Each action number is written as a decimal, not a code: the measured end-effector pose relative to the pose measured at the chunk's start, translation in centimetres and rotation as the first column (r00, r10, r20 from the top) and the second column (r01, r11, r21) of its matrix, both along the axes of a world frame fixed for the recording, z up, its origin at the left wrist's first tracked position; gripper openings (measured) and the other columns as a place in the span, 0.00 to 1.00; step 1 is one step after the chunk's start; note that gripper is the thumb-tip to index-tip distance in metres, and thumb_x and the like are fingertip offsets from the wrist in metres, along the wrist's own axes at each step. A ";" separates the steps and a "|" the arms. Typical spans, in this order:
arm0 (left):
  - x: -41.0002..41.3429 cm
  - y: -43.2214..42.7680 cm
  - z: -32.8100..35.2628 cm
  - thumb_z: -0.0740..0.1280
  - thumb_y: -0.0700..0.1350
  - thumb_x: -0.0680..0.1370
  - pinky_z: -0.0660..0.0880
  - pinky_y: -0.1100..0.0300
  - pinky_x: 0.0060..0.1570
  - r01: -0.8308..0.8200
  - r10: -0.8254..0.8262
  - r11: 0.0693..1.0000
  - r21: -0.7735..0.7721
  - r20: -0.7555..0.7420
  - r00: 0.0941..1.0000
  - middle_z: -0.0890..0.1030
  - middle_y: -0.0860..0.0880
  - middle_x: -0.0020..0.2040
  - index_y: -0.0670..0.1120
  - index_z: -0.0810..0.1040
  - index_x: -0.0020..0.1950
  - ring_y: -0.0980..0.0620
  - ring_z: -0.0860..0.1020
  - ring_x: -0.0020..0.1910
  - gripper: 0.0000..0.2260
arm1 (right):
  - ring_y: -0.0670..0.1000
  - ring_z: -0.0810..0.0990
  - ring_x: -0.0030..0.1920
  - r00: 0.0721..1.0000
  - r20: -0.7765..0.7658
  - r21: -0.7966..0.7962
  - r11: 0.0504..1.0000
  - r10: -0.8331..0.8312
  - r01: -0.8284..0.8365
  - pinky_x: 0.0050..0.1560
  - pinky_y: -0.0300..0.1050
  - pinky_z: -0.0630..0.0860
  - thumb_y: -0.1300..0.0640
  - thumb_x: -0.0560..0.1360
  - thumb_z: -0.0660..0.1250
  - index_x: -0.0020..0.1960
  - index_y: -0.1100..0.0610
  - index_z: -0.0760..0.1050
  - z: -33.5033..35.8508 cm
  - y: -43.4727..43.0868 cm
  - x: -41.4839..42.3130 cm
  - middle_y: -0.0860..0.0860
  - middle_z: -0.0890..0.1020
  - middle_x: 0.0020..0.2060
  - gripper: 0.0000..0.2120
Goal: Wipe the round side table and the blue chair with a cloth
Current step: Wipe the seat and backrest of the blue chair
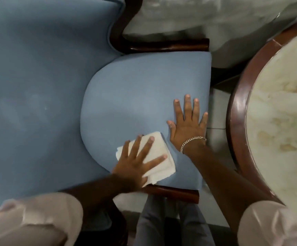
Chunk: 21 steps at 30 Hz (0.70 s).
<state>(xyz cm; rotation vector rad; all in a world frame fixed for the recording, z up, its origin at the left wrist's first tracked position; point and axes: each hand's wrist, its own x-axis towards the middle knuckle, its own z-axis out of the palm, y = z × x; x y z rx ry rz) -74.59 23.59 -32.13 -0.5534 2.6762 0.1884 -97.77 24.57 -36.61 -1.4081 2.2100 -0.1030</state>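
The blue chair [140, 96] fills the left and middle of the head view, with its seat cushion below me and its backrest to the left. My left hand [137, 162] lies flat with spread fingers on a folded white cloth [159, 166], pressing it onto the near part of the seat. My right hand [188, 125], with a silver bracelet at the wrist, rests flat and empty on the seat's right side, fingers apart. The round side table [240, 110] with a dark wooden rim and a pale marbled top stands at the right.
Dark wooden chair arms [169, 45] frame the seat at the far and near edges. White fabric [206, 18] hangs behind the chair. A strip of tiled floor [217, 107] separates chair and table. My legs stand just below the seat's front rail.
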 end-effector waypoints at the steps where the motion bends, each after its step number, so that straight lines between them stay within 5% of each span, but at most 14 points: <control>1: 0.8 -2.3 -0.2 0.68 0.59 0.70 0.62 0.23 0.68 0.205 -0.205 0.979 0.008 -0.020 0.979 0.50 0.38 0.83 0.62 0.50 0.82 0.27 0.54 0.79 0.44 | 0.60 0.36 0.81 1.000 0.008 -0.006 1.000 0.006 -0.006 0.76 0.73 0.47 0.41 0.81 0.49 0.80 0.48 0.36 -0.2 0.0 0.1 0.54 0.38 0.81 0.34; 3: 1.2 -7.5 -0.7 0.66 0.58 0.72 0.59 0.22 0.69 0.476 -0.476 0.879 -0.006 -0.038 0.879 0.52 0.40 0.83 0.64 0.52 0.81 0.29 0.52 0.80 0.39 | 0.60 0.37 0.81 1.000 0.018 -0.029 1.000 -0.006 0.007 0.76 0.72 0.45 0.40 0.81 0.49 0.80 0.47 0.36 -0.7 0.2 -0.1 0.54 0.39 0.82 0.34; 5: 1.6 -9.8 -0.7 0.65 0.59 0.74 0.59 0.22 0.69 0.522 -0.522 0.853 -0.023 0.004 0.853 0.53 0.42 0.83 0.65 0.53 0.80 0.30 0.52 0.81 0.37 | 0.60 0.37 0.81 1.000 0.018 -0.048 0.999 -0.002 0.003 0.76 0.71 0.43 0.40 0.81 0.49 0.80 0.47 0.36 -0.6 0.4 0.0 0.53 0.39 0.82 0.34; 10: 3.1 -6.1 0.3 0.61 0.62 0.74 0.67 0.28 0.63 -0.019 0.023 0.999 -0.036 0.106 0.994 0.55 0.39 0.83 0.65 0.55 0.80 0.27 0.59 0.78 0.34 | 0.61 0.37 0.81 0.999 0.045 0.041 0.999 -0.025 0.023 0.77 0.69 0.43 0.45 0.81 0.53 0.81 0.50 0.39 1.4 -0.3 0.6 0.55 0.39 0.81 0.35; 15: 1.4 -8.6 4.0 0.59 0.60 0.78 0.68 0.34 0.68 -0.497 0.479 0.867 0.024 0.231 0.847 0.42 0.45 0.85 0.65 0.47 0.81 0.33 0.57 0.79 0.34 | 0.62 0.47 0.81 0.967 0.235 -0.160 0.985 0.101 -0.064 0.79 0.61 0.50 0.52 0.78 0.61 0.79 0.51 0.55 7.0 -2.1 8.3 0.56 0.51 0.82 0.32; 18: 3.0 -13.5 8.3 0.60 0.63 0.79 0.49 0.30 0.77 -0.448 0.354 0.872 0.199 0.376 0.856 0.42 0.51 0.85 0.62 0.50 0.81 0.39 0.45 0.83 0.34 | 0.63 0.39 0.80 0.915 0.396 0.017 0.995 0.079 -0.093 0.77 0.69 0.45 0.42 0.80 0.55 0.80 0.43 0.47 8.0 -4.8 14.8 0.52 0.42 0.82 0.32; 21: 9.8 -19.7 14.8 0.58 0.63 0.79 0.40 0.34 0.78 -0.178 0.138 0.982 0.065 0.399 0.907 0.42 0.51 0.85 0.57 0.51 0.82 0.43 0.38 0.83 0.33 | 0.70 0.24 0.74 0.941 0.339 0.275 0.958 -0.017 -0.081 0.68 0.80 0.38 0.24 0.68 0.57 0.76 0.35 0.32 6.8 -7.1 18.6 0.53 0.23 0.75 0.48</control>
